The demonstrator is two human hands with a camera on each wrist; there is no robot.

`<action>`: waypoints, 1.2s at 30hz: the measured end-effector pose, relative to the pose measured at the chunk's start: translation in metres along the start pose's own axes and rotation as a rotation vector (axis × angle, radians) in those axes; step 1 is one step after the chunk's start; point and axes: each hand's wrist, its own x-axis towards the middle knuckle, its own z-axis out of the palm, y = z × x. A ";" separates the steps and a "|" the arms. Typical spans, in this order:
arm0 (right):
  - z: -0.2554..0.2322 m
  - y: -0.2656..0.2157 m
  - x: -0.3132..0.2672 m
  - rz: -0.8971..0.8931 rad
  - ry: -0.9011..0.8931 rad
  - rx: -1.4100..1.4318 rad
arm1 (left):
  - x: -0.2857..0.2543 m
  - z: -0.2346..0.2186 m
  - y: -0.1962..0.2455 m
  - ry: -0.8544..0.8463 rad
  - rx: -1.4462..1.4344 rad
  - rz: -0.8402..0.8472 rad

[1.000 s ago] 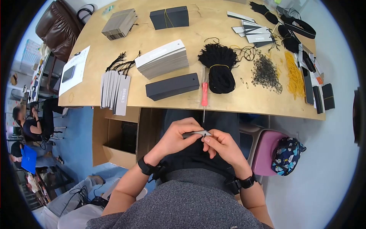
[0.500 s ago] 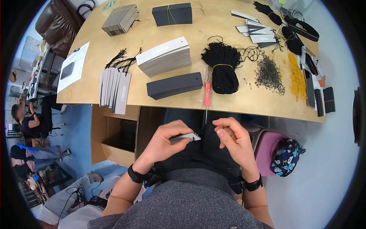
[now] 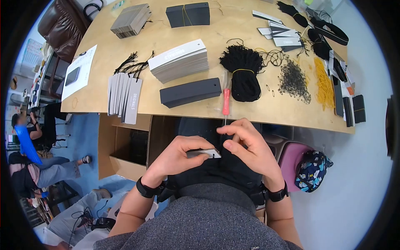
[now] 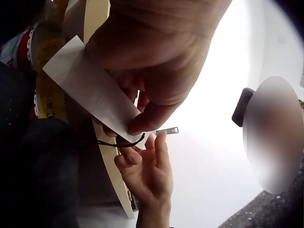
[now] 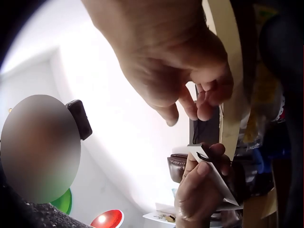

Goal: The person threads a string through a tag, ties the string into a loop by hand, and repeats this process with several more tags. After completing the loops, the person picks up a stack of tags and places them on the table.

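Just tag [image 3: 203, 153] in left hand [image 3: 177, 156]

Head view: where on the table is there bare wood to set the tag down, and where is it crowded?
Bare wood on the table lies between the paper sheet and the fanned grey tags, and between the black box and the white tag stack. The right end, around the yellow bands, is crowded.

"ORIGINALS" runs lengthwise down the top grey tag [image 3: 133, 101] of the fanned row at the table's near edge. The white tag stack [image 3: 180, 59] behind it bears the same word (small, only just legible). Other print is too blurred to read.
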 end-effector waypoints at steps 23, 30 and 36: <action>0.010 0.007 -0.014 0.179 -0.095 -0.243 | 0.004 0.008 -0.001 0.035 -0.277 -0.150; 0.025 0.020 -0.019 0.260 -0.076 -0.051 | 0.003 0.010 0.003 0.090 -0.391 -0.173; 0.000 0.019 -0.029 0.176 0.211 0.516 | 0.004 0.009 0.018 0.168 -0.391 -0.267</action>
